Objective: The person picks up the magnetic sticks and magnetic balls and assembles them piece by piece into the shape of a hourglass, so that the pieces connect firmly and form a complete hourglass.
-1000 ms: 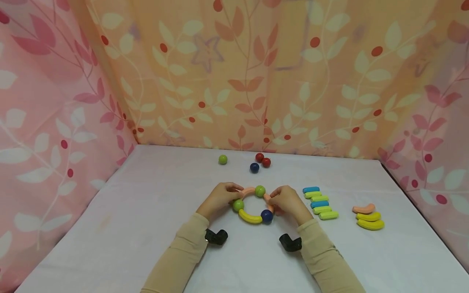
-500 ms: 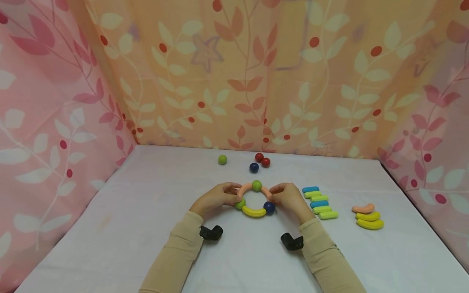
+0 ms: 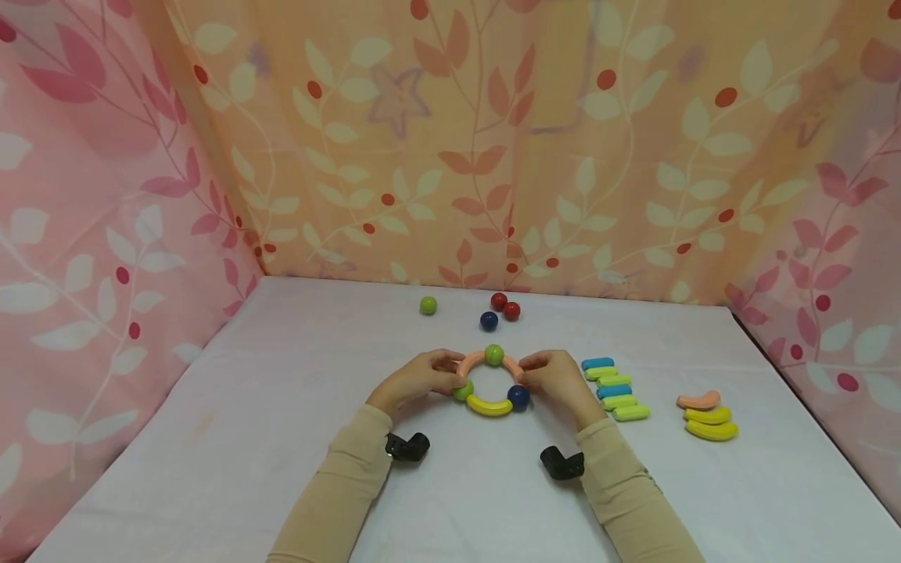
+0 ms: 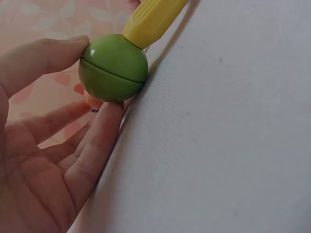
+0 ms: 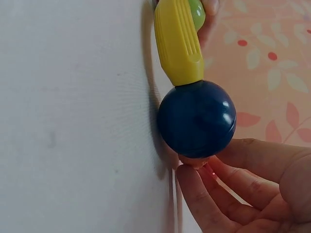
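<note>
On the table lies a closed ring of parts: a green ball at the back, orange curved pieces left and right, a second green ball, a yellow curved piece in front and a dark blue ball. My left hand pinches the ring's left side, thumb and fingertips on the green ball in the left wrist view. On the other side, my right hand pinches the right orange piece beside the blue ball; in the right wrist view that piece is mostly hidden.
Behind the ring are a loose green ball, two red balls and a blue ball. To the right lie several blue and light green sticks, then an orange piece and two yellow pieces.
Compared with a second ago, the ring is rounder and its front has shifted back slightly, the right orange piece meeting the blue ball. Both hands still grip its sides; little differs from half a second ago.
</note>
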`<action>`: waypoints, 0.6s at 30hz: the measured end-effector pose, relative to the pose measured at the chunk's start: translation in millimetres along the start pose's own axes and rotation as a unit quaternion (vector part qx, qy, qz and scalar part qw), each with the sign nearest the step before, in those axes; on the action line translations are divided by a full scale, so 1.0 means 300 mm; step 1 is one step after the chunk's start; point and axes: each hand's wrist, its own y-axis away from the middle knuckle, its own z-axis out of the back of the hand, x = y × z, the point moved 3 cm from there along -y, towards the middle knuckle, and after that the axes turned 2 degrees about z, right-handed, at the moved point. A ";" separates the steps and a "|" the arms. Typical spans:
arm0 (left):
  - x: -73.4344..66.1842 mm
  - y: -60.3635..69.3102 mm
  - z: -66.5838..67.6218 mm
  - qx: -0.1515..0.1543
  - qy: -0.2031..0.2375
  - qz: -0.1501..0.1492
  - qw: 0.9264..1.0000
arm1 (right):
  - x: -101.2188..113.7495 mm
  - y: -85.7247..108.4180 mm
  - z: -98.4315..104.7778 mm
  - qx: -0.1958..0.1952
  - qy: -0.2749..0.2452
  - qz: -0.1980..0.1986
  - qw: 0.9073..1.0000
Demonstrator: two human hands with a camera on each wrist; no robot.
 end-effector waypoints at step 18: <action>0.030 -0.031 -0.005 -0.042 0.087 0.008 0.995 | -0.193 -0.006 0.396 -0.033 0.056 0.014 0.998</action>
